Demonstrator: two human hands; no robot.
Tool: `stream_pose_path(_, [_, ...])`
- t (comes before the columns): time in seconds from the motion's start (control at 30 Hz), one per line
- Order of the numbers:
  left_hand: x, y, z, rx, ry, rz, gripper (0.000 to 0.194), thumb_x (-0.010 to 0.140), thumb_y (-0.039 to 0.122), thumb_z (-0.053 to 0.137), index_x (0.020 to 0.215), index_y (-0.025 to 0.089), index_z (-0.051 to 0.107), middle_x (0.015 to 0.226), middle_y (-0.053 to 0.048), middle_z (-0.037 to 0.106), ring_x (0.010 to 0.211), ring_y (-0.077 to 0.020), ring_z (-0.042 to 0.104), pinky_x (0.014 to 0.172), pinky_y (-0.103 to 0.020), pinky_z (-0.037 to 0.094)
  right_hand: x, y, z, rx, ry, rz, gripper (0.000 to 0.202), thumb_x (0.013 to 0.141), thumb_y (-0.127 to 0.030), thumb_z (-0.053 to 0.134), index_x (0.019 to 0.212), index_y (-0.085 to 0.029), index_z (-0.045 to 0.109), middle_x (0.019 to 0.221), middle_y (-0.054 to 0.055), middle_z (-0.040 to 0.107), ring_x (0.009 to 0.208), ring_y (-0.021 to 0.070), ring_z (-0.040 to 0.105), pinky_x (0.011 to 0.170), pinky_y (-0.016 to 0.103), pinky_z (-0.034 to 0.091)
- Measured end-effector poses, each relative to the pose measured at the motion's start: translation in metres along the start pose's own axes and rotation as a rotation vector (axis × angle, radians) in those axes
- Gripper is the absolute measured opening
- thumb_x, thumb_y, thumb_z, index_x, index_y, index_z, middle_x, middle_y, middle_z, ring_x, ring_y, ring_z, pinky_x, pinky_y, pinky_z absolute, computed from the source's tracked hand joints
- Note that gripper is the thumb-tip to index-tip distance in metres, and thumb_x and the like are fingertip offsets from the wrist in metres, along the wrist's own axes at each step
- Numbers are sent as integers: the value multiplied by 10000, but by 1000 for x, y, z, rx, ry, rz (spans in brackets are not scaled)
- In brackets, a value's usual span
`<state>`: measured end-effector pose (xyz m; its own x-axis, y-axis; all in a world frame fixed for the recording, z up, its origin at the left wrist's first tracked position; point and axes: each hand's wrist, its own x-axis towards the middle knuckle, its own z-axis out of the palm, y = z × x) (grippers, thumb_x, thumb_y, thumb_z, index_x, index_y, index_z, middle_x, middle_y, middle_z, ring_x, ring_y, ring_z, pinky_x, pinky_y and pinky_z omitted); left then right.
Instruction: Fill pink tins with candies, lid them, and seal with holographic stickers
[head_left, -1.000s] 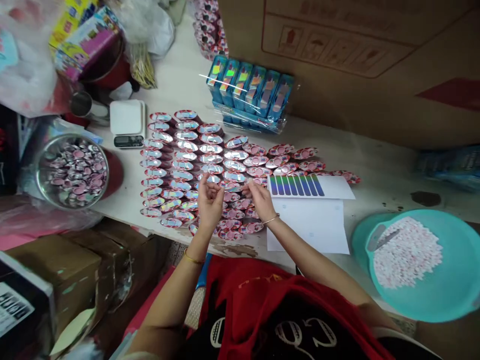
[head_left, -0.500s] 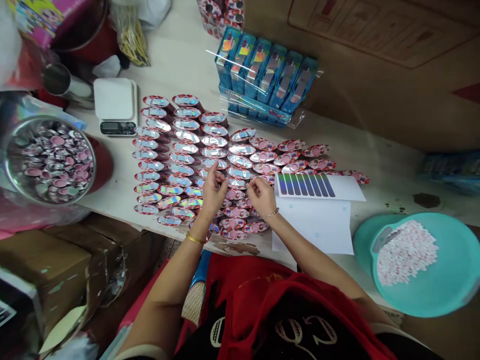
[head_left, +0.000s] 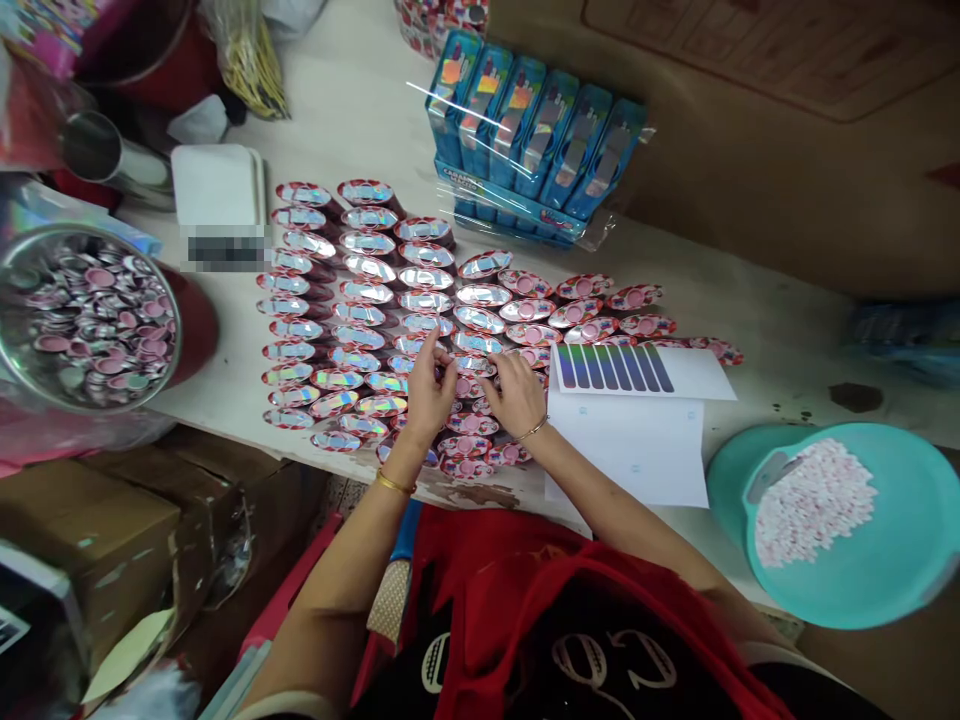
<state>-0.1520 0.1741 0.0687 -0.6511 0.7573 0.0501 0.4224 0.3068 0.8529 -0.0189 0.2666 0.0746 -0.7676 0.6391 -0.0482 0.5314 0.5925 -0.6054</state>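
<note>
Small red-and-white packs with pointed oval tops stand in close rows on the table. Most tops at the left carry shiny silver strips (head_left: 360,358); others at the right show a pink oval (head_left: 527,284). My left hand (head_left: 431,390) is at the left end of one silver-topped pack (head_left: 474,366), index finger stretched forward and thumb apart. From the right, my right hand (head_left: 517,395) lies over the same pack's other end, fingers extended and thumb apart. Whether a strip is under the fingertips is hidden. Beside the right hand lies a white sheet with dark, shiny strips (head_left: 615,370).
A plain white sheet (head_left: 637,455) lies under the strip sheet. At right sits a turquoise basin (head_left: 900,560) of small white-pink pieces. A metal bowl (head_left: 174,340) of oval pieces and a white scale (head_left: 214,190) stand left. Blue packs (head_left: 536,150) in clear film stand behind.
My right hand has gone from a pinch to fingers stretched over the pack's top, moving slightly left. My left hand remains beside the pack. The view has shifted a little.
</note>
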Motion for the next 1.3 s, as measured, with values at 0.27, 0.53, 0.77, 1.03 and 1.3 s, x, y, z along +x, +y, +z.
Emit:
stream_pose_path(0.27, [-5, 16, -3, -64, 19, 110, 564, 896, 280, 563, 1423, 238, 371, 822, 3, 531, 739, -109, 508, 735, -263, 450, 10, -14, -8, -100, -126, 123, 195, 889, -255, 544, 1025, -132, 612, 1038, 166, 617, 1006, 308, 526, 853, 433, 461])
stream_pose_path(0.53, [-9, 31, -9, -209, 82, -23, 641, 867, 326, 618, 1433, 284, 321, 823, -1, 537, 731, -112, 523, 679, -242, 454, -16, -3, -18, 303, 140, 150, 285, 896, -255, 471, 1132, -141, 584, 1004, 121, 584, 959, 238, 565, 853, 390, 481])
stream_pose_path(0.77, [-2, 26, -2, -69, -40, 54, 582, 898, 324, 562, 1435, 236, 355, 823, -7, 550, 743, -116, 518, 728, -259, 452, -7, -5, -7, 57, 81, 77, 333, 932, -369, 485, 1178, -171, 592, 1061, 132, 577, 1015, 279, 505, 876, 419, 428])
stream_pose_path(1.03, [-10, 46, -1, 0, -90, 241, 561, 936, 271, 480, 1462, 256, 286, 853, -24, 565, 789, -137, 530, 777, -296, 473, 4, -4, -4, -48, 7, 68, 162, 886, -221, 538, 989, -182, 656, 973, 113, 598, 964, 278, 483, 843, 408, 408])
stream_pose_path(1.3, [-4, 61, -17, -257, 129, -85, 659, 864, 421, 605, 1426, 334, 272, 824, -13, 531, 717, -132, 528, 651, -265, 483, -12, -5, -17, 481, 157, 209, 253, 924, -295, 447, 1067, -188, 627, 963, 80, 605, 927, 214, 548, 846, 366, 453])
